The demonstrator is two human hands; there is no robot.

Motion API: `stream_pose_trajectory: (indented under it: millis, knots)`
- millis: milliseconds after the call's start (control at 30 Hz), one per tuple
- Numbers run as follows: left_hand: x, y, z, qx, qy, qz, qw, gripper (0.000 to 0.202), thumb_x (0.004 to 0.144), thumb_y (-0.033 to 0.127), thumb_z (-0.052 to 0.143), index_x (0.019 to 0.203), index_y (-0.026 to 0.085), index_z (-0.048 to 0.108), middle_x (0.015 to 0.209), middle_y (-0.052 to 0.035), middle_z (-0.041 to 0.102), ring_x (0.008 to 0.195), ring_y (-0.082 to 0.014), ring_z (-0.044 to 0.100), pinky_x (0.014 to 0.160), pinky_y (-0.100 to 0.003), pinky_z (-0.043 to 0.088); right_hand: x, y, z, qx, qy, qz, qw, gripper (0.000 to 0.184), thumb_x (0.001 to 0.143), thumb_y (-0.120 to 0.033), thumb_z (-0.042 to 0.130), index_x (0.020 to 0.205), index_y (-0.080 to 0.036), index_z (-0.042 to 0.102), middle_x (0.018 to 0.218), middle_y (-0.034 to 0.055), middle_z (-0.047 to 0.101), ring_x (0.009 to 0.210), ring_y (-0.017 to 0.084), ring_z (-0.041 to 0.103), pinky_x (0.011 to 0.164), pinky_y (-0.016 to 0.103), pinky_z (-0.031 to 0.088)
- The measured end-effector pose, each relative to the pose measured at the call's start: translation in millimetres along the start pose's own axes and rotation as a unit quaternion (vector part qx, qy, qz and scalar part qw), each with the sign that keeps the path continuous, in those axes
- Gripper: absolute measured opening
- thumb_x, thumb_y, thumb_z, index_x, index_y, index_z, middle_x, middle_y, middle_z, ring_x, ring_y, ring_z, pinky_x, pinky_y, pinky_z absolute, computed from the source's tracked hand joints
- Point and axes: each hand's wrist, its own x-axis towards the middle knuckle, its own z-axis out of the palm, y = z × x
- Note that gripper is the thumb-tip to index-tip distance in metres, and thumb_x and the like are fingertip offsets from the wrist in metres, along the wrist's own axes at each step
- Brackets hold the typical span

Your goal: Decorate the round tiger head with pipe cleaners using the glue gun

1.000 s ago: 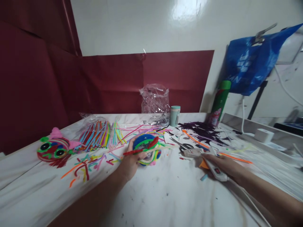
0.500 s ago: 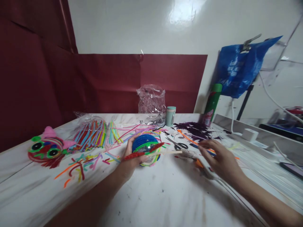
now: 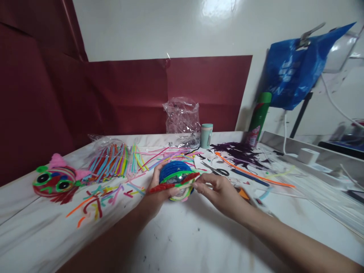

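Note:
My left hand (image 3: 155,193) is wrapped around a round blue craft ball (image 3: 174,172) banded with green and yellow pipe cleaners, held just above the white table (image 3: 182,239). A red pipe cleaner (image 3: 173,182) lies across the front of the ball under my left thumb. My right hand (image 3: 220,193) has come up beside the ball, and its fingertips pinch the right end of that red pipe cleaner. A white glue gun (image 3: 256,200) with an orange tip lies on the table behind my right wrist, partly hidden.
A finished red and green pipe-cleaner face (image 3: 57,182) sits at the left. Bundles of coloured pipe cleaners (image 3: 113,161) and cut scraps (image 3: 96,199) lie behind. Scissors (image 3: 217,171), purple trimmings (image 3: 241,151), a small teal cup (image 3: 206,135), a green spray can (image 3: 259,119) and a clear bag (image 3: 182,119) stand farther back.
My right hand let go of the glue gun, left it on the table, and moved left to the ball. My left hand kept hold of the ball.

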Motion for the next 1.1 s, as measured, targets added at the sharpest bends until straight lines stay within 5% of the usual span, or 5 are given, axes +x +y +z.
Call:
stream_pose_trajectory:
  millis: [500,800,1100]
  knots:
    - [0,-3,2.7,0.009,-0.016,-0.036,0.999,0.084,0.059,0.018,0.08,0.131,0.029,0.037,0.125,-0.0089,0.057,0.112,-0.0295,0.056,0.092,-0.042,0.044,0,18,6,0.016,-0.013,0.096,0.995,0.032,0.082,-0.042,0.05,0.072,-0.016,0.067,0.069,0.0063,0.07,0.064,0.019,0.059,0.06,0.029,0.042]
    - [5,-15,-2.9,0.018,-0.009,-0.098,0.995,0.093,0.054,0.015,0.083,0.133,0.029,0.036,0.115,-0.0064,0.063,0.104,-0.0268,0.061,0.087,-0.039,0.047,6,46,10,0.208,-0.036,0.177,0.961,0.04,0.066,-0.057,0.067,0.057,-0.019,0.057,0.059,0.0009,0.062,0.06,0.016,0.057,0.063,0.029,0.046]
    - [5,-17,1.6,-0.001,0.031,-0.102,0.994,0.094,0.046,0.011,0.086,0.126,0.026,0.039,0.126,-0.0094,0.054,0.11,-0.0278,0.057,0.083,-0.035,0.05,9,60,10,0.253,-0.023,0.238,0.938,0.051,0.052,-0.066,0.074,0.056,-0.018,0.058,0.058,0.0001,0.062,0.058,0.014,0.055,0.065,0.029,0.044]
